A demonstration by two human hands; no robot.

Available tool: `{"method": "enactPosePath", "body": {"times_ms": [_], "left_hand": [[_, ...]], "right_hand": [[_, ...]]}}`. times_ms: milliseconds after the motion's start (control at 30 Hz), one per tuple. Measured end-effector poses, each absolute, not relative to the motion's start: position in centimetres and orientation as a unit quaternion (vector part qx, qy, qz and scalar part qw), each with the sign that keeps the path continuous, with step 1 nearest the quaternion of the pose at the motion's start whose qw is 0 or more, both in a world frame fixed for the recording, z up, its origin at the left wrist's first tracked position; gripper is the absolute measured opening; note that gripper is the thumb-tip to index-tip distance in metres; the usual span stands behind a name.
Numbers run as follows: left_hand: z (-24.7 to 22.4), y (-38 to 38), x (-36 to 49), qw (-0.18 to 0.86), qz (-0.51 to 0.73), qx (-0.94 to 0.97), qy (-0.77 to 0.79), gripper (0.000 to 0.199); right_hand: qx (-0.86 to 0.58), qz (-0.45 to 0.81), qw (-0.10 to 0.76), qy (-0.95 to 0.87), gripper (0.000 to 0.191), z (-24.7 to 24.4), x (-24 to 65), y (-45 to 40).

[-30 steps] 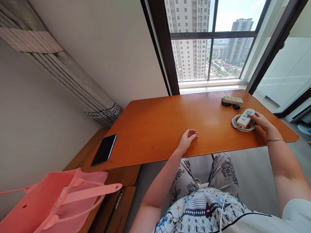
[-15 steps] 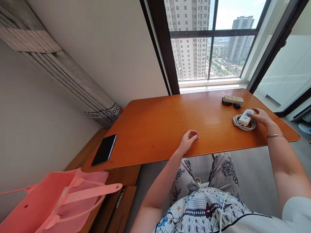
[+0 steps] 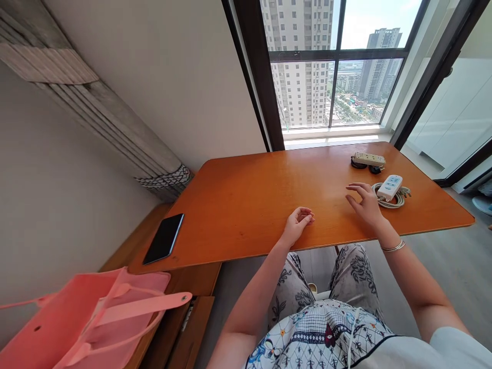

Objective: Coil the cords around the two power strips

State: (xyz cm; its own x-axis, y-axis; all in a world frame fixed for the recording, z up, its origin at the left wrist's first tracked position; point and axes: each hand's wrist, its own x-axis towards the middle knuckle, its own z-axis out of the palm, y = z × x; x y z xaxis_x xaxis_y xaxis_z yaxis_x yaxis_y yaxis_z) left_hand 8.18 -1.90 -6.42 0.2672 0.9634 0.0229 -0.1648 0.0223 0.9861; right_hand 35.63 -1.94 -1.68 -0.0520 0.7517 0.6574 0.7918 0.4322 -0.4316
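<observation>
My left hand (image 3: 299,225) rests on the near edge of the orange-brown table (image 3: 246,195). Its fingers are loosely curled in with the thumb against them, and nothing shows in them. My right hand (image 3: 363,204), a thin bracelet on its wrist, is open and holds nothing, with thumb and fingers apart. Just right of it lies a white power strip (image 3: 389,187) on its own coiled pale cord (image 3: 392,204). Behind that sits a beige power strip (image 3: 369,158) with a black cord and plug (image 3: 375,168).
A dark-screened tablet (image 3: 164,238) lies at the table's left end. An open pink bag (image 3: 96,312) with straps stands on a wooden surface at lower left. Beyond the table is a window (image 3: 338,54); a gathered curtain (image 3: 115,123) hangs at left.
My right hand has let go of the white power strip and moved left, its fingers now spread. The strip stays on its coiled cord. My left hand has barely moved.
</observation>
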Motion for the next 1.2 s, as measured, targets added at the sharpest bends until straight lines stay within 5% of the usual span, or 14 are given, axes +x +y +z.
{"method": "enactPosePath", "body": {"times_ms": [367,1200], "left_hand": [[-6.8,-2.5,8.1,0.447,0.528,0.584,0.424,0.03],[-6.0,-3.4,7.9,0.435,0.46,0.642,0.433,0.021]], "right_hand": [[-0.562,0.073,0.141,-0.812,0.063,-5.8,27.1,-4.1],[-0.552,0.058,0.164,-0.816,0.059,-5.9,27.1,-4.5]]}}
